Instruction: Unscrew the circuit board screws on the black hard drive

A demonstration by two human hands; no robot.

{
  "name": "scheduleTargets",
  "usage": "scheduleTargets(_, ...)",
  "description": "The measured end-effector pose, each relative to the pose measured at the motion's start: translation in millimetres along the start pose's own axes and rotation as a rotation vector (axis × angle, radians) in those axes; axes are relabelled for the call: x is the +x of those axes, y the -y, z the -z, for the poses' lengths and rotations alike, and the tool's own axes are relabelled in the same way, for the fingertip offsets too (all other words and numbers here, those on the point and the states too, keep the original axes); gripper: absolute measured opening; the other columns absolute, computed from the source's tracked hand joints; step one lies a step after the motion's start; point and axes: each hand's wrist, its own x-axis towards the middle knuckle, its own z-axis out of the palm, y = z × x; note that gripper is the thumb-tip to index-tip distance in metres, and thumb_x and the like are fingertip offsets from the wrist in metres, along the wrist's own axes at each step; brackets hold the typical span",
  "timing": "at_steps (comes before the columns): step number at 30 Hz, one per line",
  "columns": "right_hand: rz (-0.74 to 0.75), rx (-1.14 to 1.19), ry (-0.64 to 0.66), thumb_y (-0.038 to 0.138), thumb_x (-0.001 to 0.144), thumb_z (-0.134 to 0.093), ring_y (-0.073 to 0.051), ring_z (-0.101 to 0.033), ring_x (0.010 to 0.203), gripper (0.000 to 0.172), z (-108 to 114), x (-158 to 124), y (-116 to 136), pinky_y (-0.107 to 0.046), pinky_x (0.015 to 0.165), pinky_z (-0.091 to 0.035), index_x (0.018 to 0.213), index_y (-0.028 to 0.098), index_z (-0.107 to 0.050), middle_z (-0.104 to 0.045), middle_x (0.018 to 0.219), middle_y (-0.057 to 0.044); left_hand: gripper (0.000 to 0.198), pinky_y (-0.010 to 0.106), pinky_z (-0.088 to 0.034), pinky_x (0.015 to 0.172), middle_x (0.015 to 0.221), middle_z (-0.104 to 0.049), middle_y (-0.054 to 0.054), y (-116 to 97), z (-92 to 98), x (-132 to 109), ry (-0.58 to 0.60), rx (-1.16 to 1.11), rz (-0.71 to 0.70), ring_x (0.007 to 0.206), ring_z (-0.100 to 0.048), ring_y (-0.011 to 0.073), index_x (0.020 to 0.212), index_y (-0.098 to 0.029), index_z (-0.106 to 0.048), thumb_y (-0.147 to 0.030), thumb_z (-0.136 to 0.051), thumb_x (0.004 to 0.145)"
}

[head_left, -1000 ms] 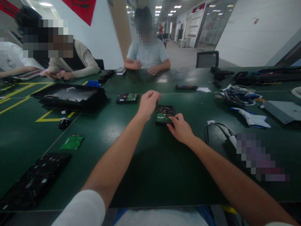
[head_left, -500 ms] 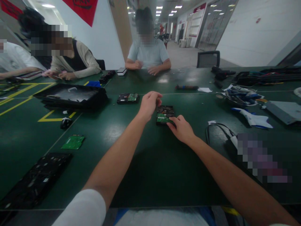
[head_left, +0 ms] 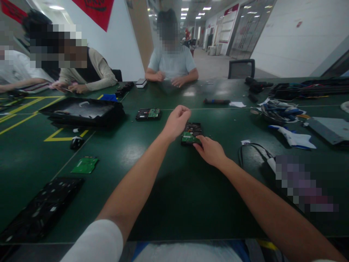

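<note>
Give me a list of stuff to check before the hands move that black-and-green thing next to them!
1. Right hand touching the near hard drive: ok, at its near right corner.
2. Near hard drive flat on the table: ok.
3. Green circuit board on that drive: ok.
4. Left hand empty: cannot tell, its fingers are curled.
5. Other hard drive apart from the near one: ok.

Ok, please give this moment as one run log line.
left hand: near hard drive | right hand: touching hard drive | hard drive: flat on green table
</note>
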Motion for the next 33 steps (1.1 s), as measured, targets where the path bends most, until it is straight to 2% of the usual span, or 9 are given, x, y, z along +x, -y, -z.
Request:
scheduleTargets(8, -0.009, -0.003, 0.019, 0.047, 0.114, -0.042, -0.032, -0.074, 0.107, 0.045, -0.8, 2.4, 1.1, -0.04, 0.081, -0.053, 0.147, 0.019, -0.054, -0.074, 0.13, -0.016, 0.014, 0.027, -0.044, 0.068, 0.079, -0.065, 0.001, 4.7, 6.3, 5.6, -0.041, -0.138, 0.115, 0.074, -0.059, 0.015, 0.08, -0.02, -0.065, -0.03, -0.073, 0.087)
scheduleTargets(14, -0.008, 0.009, 0.029, 0.047, 0.114, -0.042, -0.031, -0.075, 0.104, 0.044, -0.5, 3.7, 0.3, -0.039, 0.077, -0.053, 0.147, 0.02, -0.054, -0.075, 0.129, -0.015, 0.016, 0.028, -0.048, 0.07, 0.081, -0.068, 0.002, 7.5, 7.1, 6.8, -0.106, -0.127, 0.113, 0.076, -0.062, 0.0165, 0.082, -0.021, -0.064, -0.031, -0.074, 0.089)
scheduleTargets(19, 0.022, -0.014, 0.018, 0.046, 0.115, -0.043, -0.03, -0.074, 0.105, 0.043, -2.0, 3.6, -2.1, -0.038, 0.08, -0.052, 0.146, 0.021, -0.057, -0.076, 0.127, -0.014, 0.016, 0.027, -0.043, 0.066, 0.079, -0.066, 0.001, 6.3, 7.7, 7.1, -0.148, -0.095, 0.073, 0.073, -0.058, 0.0147, 0.08, -0.021, -0.063, -0.03, -0.073, 0.089)
scheduleTargets(26, 0.052, -0.028, 0.002, 0.049, 0.116, -0.038, -0.028, -0.072, 0.104, 0.048, -1.7, 3.3, -6.5, -0.036, 0.08, -0.05, 0.15, 0.023, -0.059, -0.076, 0.123, -0.012, 0.017, 0.027, -0.046, 0.067, 0.08, -0.068, 0.002, 3.6, 5.1, 5.2, -0.071, -0.159, 0.091, 0.073, -0.06, 0.0151, 0.08, -0.021, -0.061, -0.03, -0.072, 0.09)
scheduleTargets(30, 0.06, -0.092, -0.002, 0.048, 0.116, -0.038, -0.026, -0.069, 0.093, 0.048, 0.7, 4.4, -7.3, -0.034, 0.072, -0.044, 0.151, 0.026, -0.062, -0.074, 0.112, -0.012, 0.014, 0.028, -0.048, 0.07, 0.077, -0.069, 0.002, 1.4, 4.6, 4.3, -0.048, -0.185, 0.088, 0.073, -0.063, 0.016, 0.081, -0.021, -0.062, -0.028, -0.069, 0.091)
scheduleTargets(33, 0.073, -0.108, -0.063, 0.046, 0.114, -0.045, -0.025, -0.064, 0.088, 0.045, -3.0, 5.1, -8.6, -0.033, 0.068, -0.04, 0.147, 0.026, -0.067, -0.07, 0.109, -0.012, 0.013, 0.028, -0.047, 0.069, 0.075, -0.069, 0.002, 1.3, 5.8, 4.5, -0.045, -0.185, 0.08, 0.072, -0.063, 0.0158, 0.081, -0.021, -0.062, -0.028, -0.068, 0.09)
